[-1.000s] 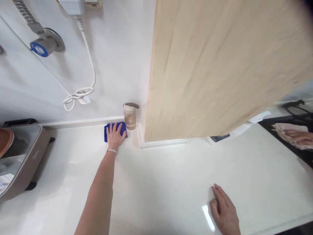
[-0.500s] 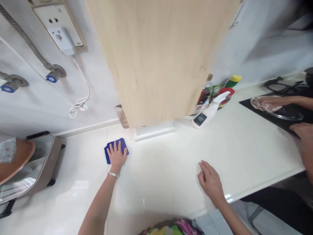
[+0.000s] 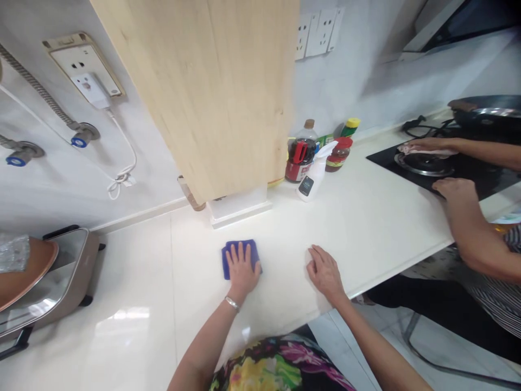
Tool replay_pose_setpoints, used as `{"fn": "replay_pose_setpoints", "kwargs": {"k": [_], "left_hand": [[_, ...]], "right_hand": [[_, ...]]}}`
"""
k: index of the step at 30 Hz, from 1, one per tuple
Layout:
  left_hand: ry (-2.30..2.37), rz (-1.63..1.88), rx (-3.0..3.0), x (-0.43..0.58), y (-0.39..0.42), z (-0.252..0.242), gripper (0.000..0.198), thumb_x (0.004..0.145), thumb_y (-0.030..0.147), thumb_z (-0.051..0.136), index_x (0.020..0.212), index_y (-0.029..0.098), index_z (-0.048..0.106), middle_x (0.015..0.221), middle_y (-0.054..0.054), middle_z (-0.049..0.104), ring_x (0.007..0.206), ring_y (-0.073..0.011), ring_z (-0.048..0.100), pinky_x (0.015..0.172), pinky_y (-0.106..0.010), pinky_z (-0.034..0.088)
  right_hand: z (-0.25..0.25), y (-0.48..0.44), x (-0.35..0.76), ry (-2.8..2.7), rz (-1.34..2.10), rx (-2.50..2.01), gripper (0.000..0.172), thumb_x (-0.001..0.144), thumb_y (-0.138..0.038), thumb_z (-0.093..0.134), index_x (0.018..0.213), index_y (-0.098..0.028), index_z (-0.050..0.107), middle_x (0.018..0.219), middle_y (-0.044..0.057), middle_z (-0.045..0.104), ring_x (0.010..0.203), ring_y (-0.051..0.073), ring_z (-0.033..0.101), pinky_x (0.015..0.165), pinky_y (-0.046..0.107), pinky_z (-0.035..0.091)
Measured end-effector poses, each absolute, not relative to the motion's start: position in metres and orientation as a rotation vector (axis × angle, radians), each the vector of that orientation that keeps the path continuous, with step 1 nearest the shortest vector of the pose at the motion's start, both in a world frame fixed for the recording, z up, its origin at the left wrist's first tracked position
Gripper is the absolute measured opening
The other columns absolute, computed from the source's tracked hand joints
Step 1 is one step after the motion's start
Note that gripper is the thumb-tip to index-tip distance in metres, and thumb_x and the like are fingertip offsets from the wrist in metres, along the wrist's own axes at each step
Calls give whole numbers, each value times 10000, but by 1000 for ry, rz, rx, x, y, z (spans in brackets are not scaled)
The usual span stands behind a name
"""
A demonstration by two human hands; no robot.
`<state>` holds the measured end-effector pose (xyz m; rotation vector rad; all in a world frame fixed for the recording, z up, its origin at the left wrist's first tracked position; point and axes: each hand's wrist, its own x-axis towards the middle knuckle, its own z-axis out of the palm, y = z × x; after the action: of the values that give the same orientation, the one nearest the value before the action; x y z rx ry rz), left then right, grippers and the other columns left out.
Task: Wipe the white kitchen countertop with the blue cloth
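Note:
My left hand (image 3: 243, 271) lies flat with fingers spread on a folded blue cloth (image 3: 254, 251), pressing it against the white countertop (image 3: 280, 271). A silvery bracelet circles that wrist. To the right, my right hand (image 3: 325, 273) rests on the counter near its front edge. Its fingers are together and loosely curled, and nothing shows in them. Beyond it stands a white spray bottle (image 3: 312, 179) with a dark label.
Dark sauce bottle (image 3: 300, 157) and red-lidded jar (image 3: 339, 155) stand by the wall. A wooden cabinet (image 3: 211, 98) overhangs the counter. A brown electric cooker (image 3: 77, 266) sits at left. At right, another person's hands (image 3: 458, 187) work with a cloth at the black cooktop (image 3: 378, 157).
My left hand has slid the blue cloth rightward across the counter, nearer my right hand. The view has shifted right. The co-worker's cloth has moved on the cooktop.

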<state>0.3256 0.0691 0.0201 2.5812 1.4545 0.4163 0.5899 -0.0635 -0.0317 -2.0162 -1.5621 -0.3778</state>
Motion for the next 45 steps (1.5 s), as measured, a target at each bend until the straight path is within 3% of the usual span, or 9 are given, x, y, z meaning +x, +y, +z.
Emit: {"fn": "replay_pose_setpoints", "kwargs": {"k": [9, 23, 32, 45], "left_hand": [[1079, 461, 2680, 343, 12, 11, 761, 931, 538, 471, 1589, 217, 263, 1666, -115, 196, 1539, -400, 55, 1236, -678, 127], [1063, 113, 2799, 181, -16, 40, 724, 910, 462, 536, 1572, 292, 299, 1665, -52, 224, 1544, -342, 120, 1232, -615, 206], [1476, 115, 2835, 66, 14, 42, 642, 934, 384, 468, 1552, 254, 356, 1618, -73, 344, 1525, -309, 220, 1232, -572, 239], [1860, 229, 2594, 24, 121, 40, 585, 971, 430, 378, 1522, 236, 416, 1605, -56, 376, 1520, -286, 241, 1245, -534, 200]], "right_hand": [[-39, -68, 596, -1578, -426, -1933, 456, 902, -217, 466, 1349, -152, 531, 1358, 164, 592, 1259, 292, 549, 1047, 479, 461], [-32, -74, 592, -1526, -296, -1930, 477, 900, -258, 469, 1363, -163, 538, 1392, 146, 572, 1270, 296, 531, 1080, 476, 427], [-41, -72, 594, -1553, -316, -1913, 476, 916, -243, 466, 1371, -114, 524, 1393, 186, 567, 1260, 306, 546, 1061, 493, 461], [-41, -70, 599, -1578, -352, -1851, 488, 876, -231, 529, 1352, -127, 552, 1365, 172, 592, 1208, 304, 600, 1032, 464, 512]]}}
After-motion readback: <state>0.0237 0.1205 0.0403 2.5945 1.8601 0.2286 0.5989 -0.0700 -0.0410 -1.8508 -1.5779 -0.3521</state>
